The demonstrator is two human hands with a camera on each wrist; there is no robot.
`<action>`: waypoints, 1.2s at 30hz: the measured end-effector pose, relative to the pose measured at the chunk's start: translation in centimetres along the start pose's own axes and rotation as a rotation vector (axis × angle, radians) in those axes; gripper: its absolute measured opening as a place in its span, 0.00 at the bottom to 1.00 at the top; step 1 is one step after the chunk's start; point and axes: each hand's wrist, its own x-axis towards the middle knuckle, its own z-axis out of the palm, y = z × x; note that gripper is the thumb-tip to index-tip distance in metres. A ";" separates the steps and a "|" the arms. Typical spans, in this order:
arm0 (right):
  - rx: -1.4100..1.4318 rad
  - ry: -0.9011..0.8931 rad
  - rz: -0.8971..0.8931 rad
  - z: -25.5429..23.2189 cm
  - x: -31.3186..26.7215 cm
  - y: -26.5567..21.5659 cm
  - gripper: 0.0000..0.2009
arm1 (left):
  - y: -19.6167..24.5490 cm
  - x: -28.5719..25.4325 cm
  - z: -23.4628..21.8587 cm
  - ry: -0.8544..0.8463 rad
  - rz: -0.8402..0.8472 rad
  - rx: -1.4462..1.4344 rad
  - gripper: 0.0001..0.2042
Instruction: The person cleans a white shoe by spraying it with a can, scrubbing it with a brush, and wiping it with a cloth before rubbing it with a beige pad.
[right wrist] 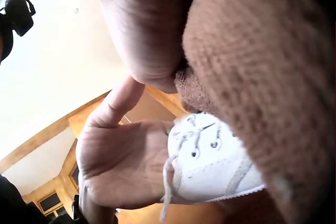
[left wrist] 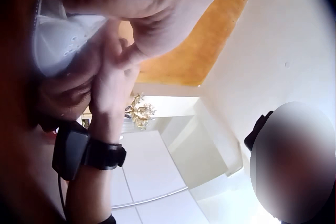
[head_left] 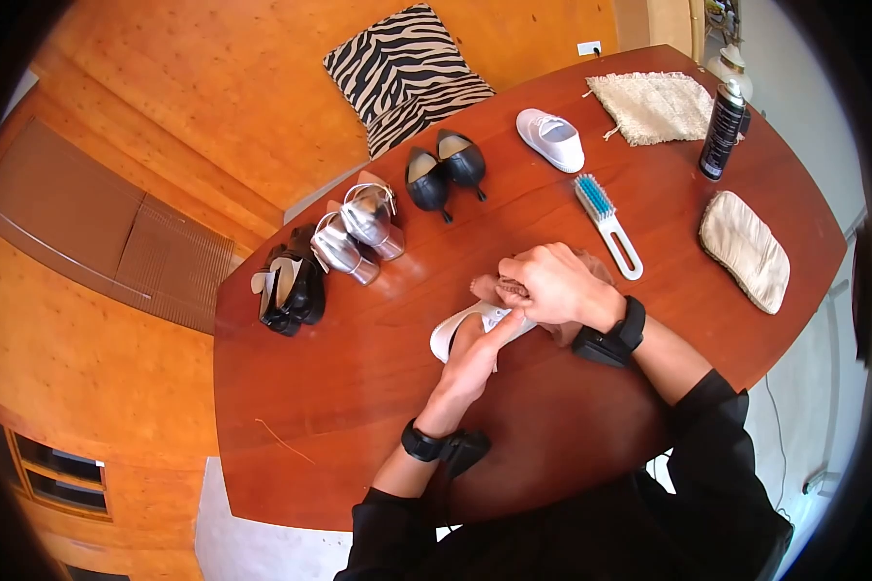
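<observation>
Near the table's middle, my left hand point(head_left: 472, 366) holds a white lace-up shoe point(head_left: 443, 339) with its toe to the right. White laces and eyelets show on the shoe point(right wrist: 210, 163) in the right wrist view, the left palm against its opening. My right hand point(head_left: 557, 283) grips a bunched brown cloth point(head_left: 484, 288) over the toe end. Close up, the cloth point(right wrist: 252, 61) looks like soft, looped towelling and covers the toe. The left thumb reaches up to the right hand. In the left wrist view, the right hand point(left wrist: 113, 85) lies beyond the shoe point(left wrist: 60, 43).
A matching white shoe point(head_left: 552, 139) and a blue-bristled brush point(head_left: 610, 228) lie beyond the hands. Black heels point(head_left: 460, 160), silver heels point(head_left: 370, 221) and black shoes point(head_left: 295, 290) line the far left edge. A spray can point(head_left: 722, 131), a beige pad point(head_left: 744, 252) and a woven cloth point(head_left: 654, 107) sit right.
</observation>
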 end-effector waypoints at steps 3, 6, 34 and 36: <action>-0.022 -0.037 0.074 0.0 0.2 0.9 0.08 | -0.4 0.3 -0.1 -0.028 0.024 -0.152 0.20; -0.273 -0.020 0.290 -0.3 0.4 2.3 0.09 | 0.1 0.2 0.1 -0.021 -0.001 -0.283 0.22; -0.120 -0.090 0.197 0.6 0.0 1.3 0.11 | 1.4 -1.4 0.5 0.219 0.441 1.112 0.24; -0.081 -0.159 0.210 0.2 0.0 0.6 0.11 | 1.3 -1.8 0.7 0.259 0.405 1.240 0.24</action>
